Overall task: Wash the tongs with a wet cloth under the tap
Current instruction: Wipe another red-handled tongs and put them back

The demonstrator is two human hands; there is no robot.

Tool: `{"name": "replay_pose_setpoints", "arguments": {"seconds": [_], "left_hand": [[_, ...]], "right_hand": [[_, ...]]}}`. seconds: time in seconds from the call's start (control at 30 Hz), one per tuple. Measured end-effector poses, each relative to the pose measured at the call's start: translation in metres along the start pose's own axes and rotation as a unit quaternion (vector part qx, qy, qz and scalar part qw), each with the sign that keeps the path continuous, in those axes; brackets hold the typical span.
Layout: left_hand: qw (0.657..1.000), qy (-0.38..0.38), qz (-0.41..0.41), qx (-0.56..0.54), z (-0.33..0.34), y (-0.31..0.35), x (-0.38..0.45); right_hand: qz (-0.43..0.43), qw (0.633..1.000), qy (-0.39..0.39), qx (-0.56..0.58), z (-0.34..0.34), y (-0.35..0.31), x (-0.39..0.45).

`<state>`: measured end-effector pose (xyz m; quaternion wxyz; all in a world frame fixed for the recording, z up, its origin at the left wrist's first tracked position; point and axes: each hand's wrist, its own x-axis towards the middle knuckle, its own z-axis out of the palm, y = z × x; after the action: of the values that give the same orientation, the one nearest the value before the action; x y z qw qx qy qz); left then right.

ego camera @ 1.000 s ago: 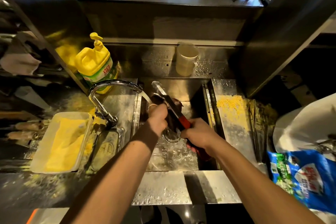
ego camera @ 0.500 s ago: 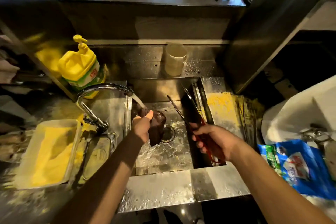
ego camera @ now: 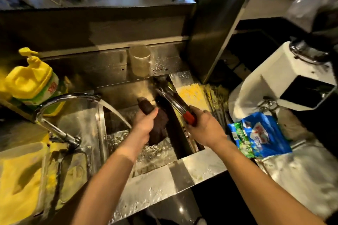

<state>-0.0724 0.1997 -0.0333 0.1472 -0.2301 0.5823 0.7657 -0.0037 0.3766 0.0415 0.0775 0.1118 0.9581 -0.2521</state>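
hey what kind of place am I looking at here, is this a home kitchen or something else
Probably a commercial kitchen or café prep area, not a home. The signs: a steel sink set in an all-steel counter with a steel splashback, a large pump bottle of detergent, and a white countertop machine to the right.

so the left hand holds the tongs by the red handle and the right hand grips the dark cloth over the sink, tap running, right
Not quite: the hands are swapped. In the head view the right hand holds the tongs by the red handle, and the left hand grips the dark cloth over the sink. The tap is running.
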Motion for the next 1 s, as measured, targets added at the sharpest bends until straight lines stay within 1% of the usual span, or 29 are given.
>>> {"name": "replay_pose_setpoints", "arguments": {"seconds": [0.07, 0.13, 0.2, 0.27, 0.3, 0.37, 0.43, 0.63, 0.73, 0.9, 1.0], "left_hand": [[0.999, -0.031, 0.022, 0.015, 0.026, 0.002, -0.012], [0.997, -0.059, 0.038, 0.024, 0.061, 0.001, -0.027], [0.995, -0.08, 0.051, 0.039, 0.089, 0.0, -0.041], [0.99, -0.117, 0.063, 0.053, 0.126, -0.005, -0.061], [0.986, -0.138, 0.066, 0.063, 0.153, -0.01, -0.076], [0.981, -0.171, 0.059, 0.065, 0.181, -0.014, -0.095], [0.971, -0.224, 0.046, 0.07, 0.222, -0.023, -0.123], [0.928, -0.352, 0.035, 0.121, 0.321, -0.073, -0.192], [0.911, -0.392, 0.014, 0.13, 0.363, -0.102, -0.217], [0.914, -0.384, -0.029, 0.129, 0.43, -0.135, -0.243], [0.918, -0.371, -0.026, 0.14, 0.466, -0.144, -0.247]], "right_hand": [[0.031, 0.994, 0.001, 0.104, -0.016, 0.012, -0.01], [0.069, 0.98, 0.01, 0.187, -0.033, 0.033, -0.022], [0.1, 0.96, 0.016, 0.259, -0.047, 0.049, -0.033], [0.113, 0.944, 0.039, 0.309, -0.067, 0.073, -0.05], [0.112, 0.938, 0.062, 0.323, -0.083, 0.094, -0.063], [0.107, 0.934, 0.087, 0.331, -0.102, 0.113, -0.078], [0.117, 0.924, 0.116, 0.346, -0.128, 0.147, -0.101], [0.154, 0.866, 0.168, 0.445, -0.189, 0.235, -0.169], [0.173, 0.845, 0.199, 0.464, -0.211, 0.273, -0.186], [0.215, 0.814, 0.244, 0.481, -0.252, 0.324, -0.187], [0.253, 0.814, 0.26, 0.453, -0.294, 0.356, -0.17]]}}
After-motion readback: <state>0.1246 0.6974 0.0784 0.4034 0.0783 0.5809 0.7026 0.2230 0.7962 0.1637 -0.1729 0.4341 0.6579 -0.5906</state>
